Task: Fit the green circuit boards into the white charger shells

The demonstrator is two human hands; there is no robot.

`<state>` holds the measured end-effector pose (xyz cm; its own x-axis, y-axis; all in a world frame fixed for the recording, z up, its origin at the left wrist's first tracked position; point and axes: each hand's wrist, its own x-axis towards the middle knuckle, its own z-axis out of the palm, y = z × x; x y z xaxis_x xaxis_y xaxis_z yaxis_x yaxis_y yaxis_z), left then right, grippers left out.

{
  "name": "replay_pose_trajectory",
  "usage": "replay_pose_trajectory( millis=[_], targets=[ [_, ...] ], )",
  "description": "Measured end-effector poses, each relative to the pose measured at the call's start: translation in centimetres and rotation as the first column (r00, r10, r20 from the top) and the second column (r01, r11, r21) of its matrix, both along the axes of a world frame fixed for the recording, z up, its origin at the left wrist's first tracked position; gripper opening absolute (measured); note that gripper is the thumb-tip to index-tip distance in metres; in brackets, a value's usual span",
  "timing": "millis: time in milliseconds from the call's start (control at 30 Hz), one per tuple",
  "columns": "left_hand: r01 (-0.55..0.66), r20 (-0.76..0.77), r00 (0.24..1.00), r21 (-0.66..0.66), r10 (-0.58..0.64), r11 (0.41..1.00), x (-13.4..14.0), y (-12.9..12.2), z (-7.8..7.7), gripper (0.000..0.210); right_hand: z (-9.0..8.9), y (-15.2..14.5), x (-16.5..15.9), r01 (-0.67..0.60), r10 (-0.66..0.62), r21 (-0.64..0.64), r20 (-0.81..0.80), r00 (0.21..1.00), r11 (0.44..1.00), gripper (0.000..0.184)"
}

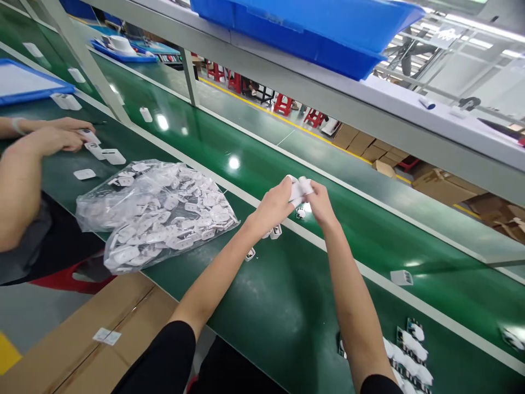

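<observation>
My left hand [275,201] is closed around a white plastic housing [295,192], held over the near edge of the green conveyor belt. My right hand [321,203] meets it from the right, its fingers pinching a white piece [305,186] against the housing. Blur and fingers hide how the two fit together. Just below the hands lies a small circuit board [301,213]. Near my left wrist are small open white housings [276,232], and another open housing [250,254] with parts inside lies closer to me.
A clear plastic bag [172,208] full of white covers lies left of my arm. Beyond it, a co-worker's hands [61,134] handle white pieces. Boards with white covers [414,350] stand at lower right. A shelf with a blue bin [287,33] spans overhead.
</observation>
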<state>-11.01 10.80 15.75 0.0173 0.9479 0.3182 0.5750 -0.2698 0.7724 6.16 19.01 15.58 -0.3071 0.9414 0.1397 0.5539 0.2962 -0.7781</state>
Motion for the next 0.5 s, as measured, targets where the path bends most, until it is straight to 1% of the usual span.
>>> replay_pose_trajectory(
  millis=[33,100,167,200,267,333,400,433,500],
  targets=[
    [0.002,0.075,0.997,-0.013,-0.001,1.000,-0.2,0.5,0.1,0.033,-0.3,0.3,0.4,0.037,-0.037,-0.011,0.029,0.999,0.999,0.059],
    [-0.022,0.251,0.968,-0.001,0.022,1.000,-1.1,1.2,0.1,0.036,-1.6,0.9,1.1,0.141,-0.135,-0.037,0.125,0.983,0.989,0.059],
    [-0.030,0.428,0.904,0.056,0.003,0.998,-2.1,1.7,0.2,0.041,-3.6,1.3,1.5,0.248,-0.224,-0.069,0.249,0.942,0.966,0.057],
    [-0.025,0.504,0.863,0.099,-0.028,0.995,-2.6,1.8,0.4,0.042,-4.8,1.5,1.4,0.292,-0.253,-0.087,0.307,0.918,0.953,0.058],
    [-0.001,0.611,0.784,0.177,-0.109,0.984,-3.6,1.8,1.0,0.043,-7.0,1.6,0.6,0.340,-0.270,-0.126,0.384,0.883,0.932,0.062],
    [0.013,0.666,0.729,0.218,-0.158,0.976,-4.3,1.6,1.7,0.043,-8.7,1.9,-0.6,0.337,-0.247,-0.172,0.401,0.882,0.926,0.059],
    [0.003,0.690,0.703,0.238,-0.171,0.971,-4.9,1.2,2.2,0.045,-9.5,2.2,-1.7,0.300,-0.206,-0.225,0.364,0.909,0.927,0.050],
    [-0.010,0.694,0.700,0.249,-0.171,0.969,-5.1,0.9,2.4,0.046,-9.5,2.4,-2.1,0.274,-0.185,-0.252,0.326,0.927,0.928,0.046],
    [-0.034,0.683,0.712,0.266,-0.163,0.963,-5.4,0.4,2.7,0.049,-9.0,2.6,-2.3,0.219,-0.156,-0.305,0.218,0.964,0.927,0.042]
  ],
)
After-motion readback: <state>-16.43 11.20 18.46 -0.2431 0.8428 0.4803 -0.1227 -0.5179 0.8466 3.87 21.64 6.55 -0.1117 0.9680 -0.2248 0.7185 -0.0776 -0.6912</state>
